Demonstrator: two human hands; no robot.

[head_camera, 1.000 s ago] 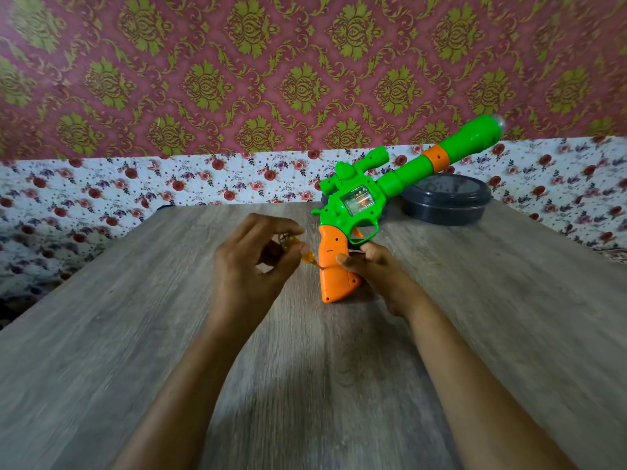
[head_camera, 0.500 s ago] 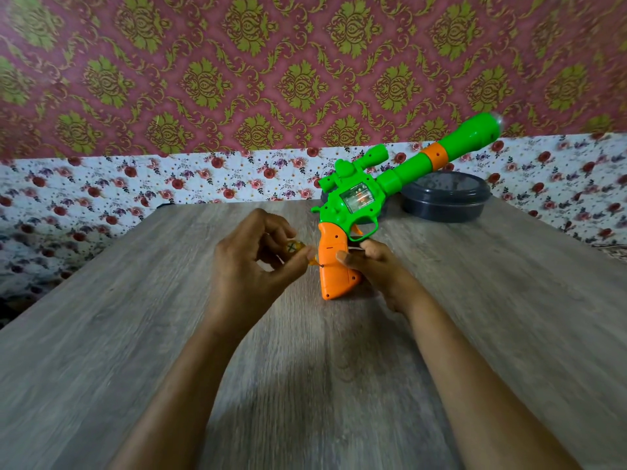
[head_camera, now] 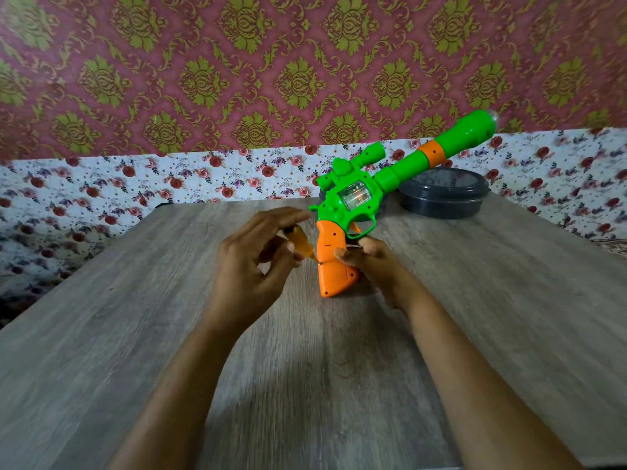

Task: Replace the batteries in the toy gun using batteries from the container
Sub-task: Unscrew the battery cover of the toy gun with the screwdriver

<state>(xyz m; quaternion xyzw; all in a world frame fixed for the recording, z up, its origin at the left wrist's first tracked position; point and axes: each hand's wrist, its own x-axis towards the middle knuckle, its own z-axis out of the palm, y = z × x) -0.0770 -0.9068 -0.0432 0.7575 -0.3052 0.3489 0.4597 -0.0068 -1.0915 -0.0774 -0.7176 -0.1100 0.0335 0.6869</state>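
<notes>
Left hand, fingers pinched round a yellow-handled screwdriver, its tip set against the left edge of the orange grip. Right hand, fingers curled round that grip from the right, holding the toy gun butt down near mid-table, green barrel slanting up to the far right. Container: dark, round, on the table's far right, behind the barrel.
</notes>
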